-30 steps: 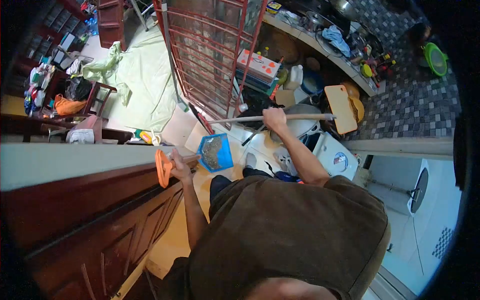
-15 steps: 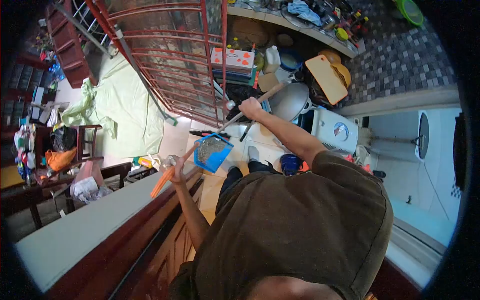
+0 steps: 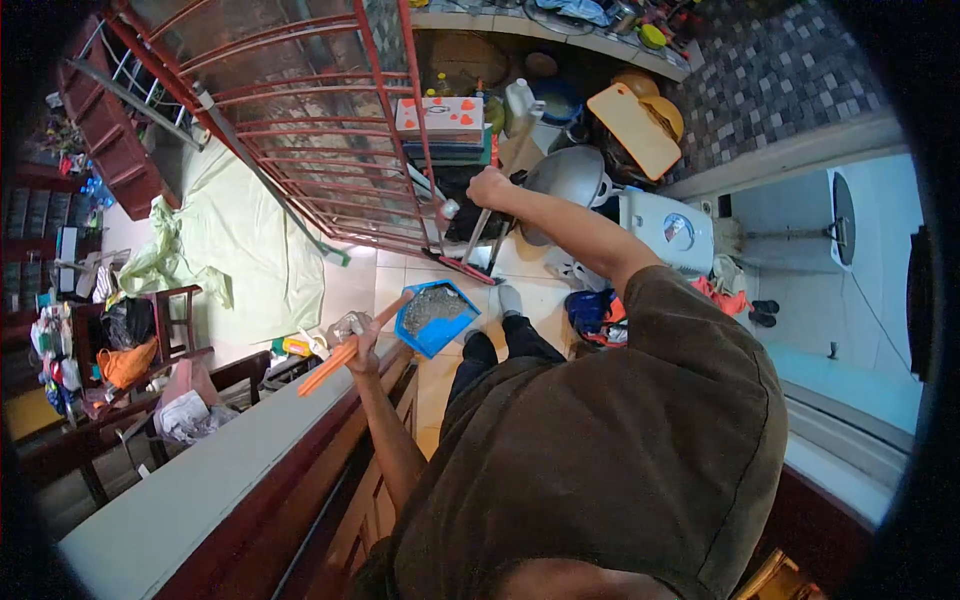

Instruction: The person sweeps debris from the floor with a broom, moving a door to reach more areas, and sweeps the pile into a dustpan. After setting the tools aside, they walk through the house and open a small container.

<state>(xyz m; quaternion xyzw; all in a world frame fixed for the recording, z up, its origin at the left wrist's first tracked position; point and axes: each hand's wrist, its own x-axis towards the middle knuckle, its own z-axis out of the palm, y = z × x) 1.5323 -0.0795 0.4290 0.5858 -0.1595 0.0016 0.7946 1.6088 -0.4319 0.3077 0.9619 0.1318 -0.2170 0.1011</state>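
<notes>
My left hand is closed around the orange handle of a blue dustpan. Grey dirt lies in the pan, which is in front of my feet. Farther forward and to the right, my right hand grips the long pale pole of a broom. Its lower end meets a narrow dark red head near the floor, apart from the pan and close to the foot of the red gate; the bristles are hard to make out.
A red barred gate stands ahead on the left. A large metal pot, a white cooler-like box and a cutting board are at the right. A pale sheet covers floor beyond a white-topped ledge.
The broom's head has swung from beside the dustpan's far edge to the right, and its pole stands steeper. My left hand still holds the dustpan; the whole view has shifted slightly.
</notes>
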